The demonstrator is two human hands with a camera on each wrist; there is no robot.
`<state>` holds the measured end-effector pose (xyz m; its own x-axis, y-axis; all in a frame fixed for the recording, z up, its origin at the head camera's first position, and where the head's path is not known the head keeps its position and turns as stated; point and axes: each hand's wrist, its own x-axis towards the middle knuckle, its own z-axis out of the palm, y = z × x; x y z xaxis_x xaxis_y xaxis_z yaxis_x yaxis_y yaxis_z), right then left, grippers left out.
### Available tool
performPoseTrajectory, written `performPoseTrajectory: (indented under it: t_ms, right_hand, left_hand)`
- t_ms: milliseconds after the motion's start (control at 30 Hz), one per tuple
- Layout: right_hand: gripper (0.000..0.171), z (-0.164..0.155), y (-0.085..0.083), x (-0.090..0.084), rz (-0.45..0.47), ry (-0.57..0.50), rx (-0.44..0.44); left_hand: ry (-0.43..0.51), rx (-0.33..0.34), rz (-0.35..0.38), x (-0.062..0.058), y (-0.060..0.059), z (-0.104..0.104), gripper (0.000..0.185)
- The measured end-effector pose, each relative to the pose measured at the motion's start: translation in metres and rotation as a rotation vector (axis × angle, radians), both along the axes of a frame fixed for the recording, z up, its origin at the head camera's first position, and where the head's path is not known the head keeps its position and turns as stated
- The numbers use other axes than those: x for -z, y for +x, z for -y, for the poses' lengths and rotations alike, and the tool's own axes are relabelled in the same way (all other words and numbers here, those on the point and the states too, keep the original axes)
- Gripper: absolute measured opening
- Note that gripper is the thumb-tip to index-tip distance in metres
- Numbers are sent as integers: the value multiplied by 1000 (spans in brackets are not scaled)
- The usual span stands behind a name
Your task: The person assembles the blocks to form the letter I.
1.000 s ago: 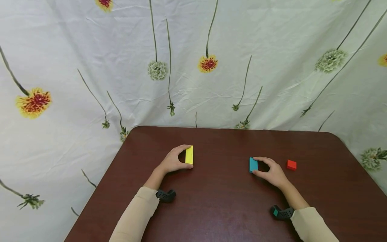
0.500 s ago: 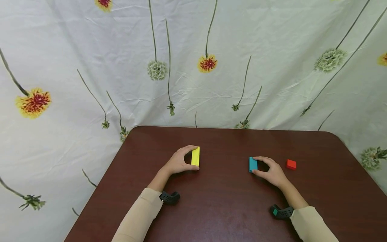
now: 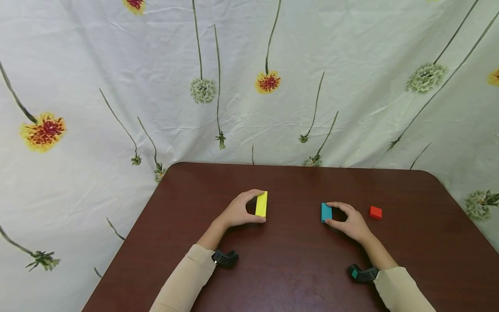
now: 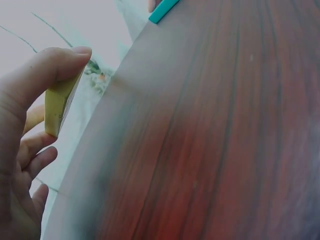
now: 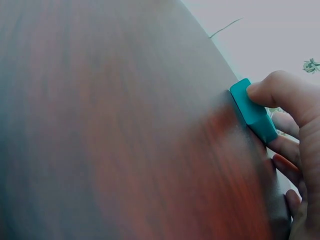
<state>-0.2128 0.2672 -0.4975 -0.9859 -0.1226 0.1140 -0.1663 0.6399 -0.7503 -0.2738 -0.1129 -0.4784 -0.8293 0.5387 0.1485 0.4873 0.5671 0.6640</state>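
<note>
On the bench [image 3: 296,277], the left hand [image 3: 238,212] pinches the yellow block [image 3: 261,204] and the right hand [image 3: 351,222] pinches the teal block [image 3: 326,212], both long axes running near-to-far, a bare gap between them.

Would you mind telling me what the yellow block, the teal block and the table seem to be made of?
Yellow block: matte, evenly coloured, likely painted wood or foam; unclear which. Teal block: same flat finish, with rounded edges in the right wrist view. Table: reddish-brown with a dark streaky grain and slight sheen, wood or wood-look laminate.
</note>
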Motion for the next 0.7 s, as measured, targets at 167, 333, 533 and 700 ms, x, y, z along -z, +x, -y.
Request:
performPoseTrajectory:
  t_ms: [167, 333, 533, 700]
  right_hand:
    - [55, 0, 0, 0, -1, -2, -1]
    - [54, 0, 0, 1, -5, 5, -1]
    - [54, 0, 0, 1, -5, 3, -4]
    - [54, 0, 1, 1, -4, 4, -1]
  left_hand:
    - [12, 37, 4, -1, 3, -8, 83]
    - [7, 63, -7, 0, 4, -14, 83]
    - [24, 78, -19, 0, 8, -23, 83]
    - [40, 107, -18, -2, 12, -33, 82]
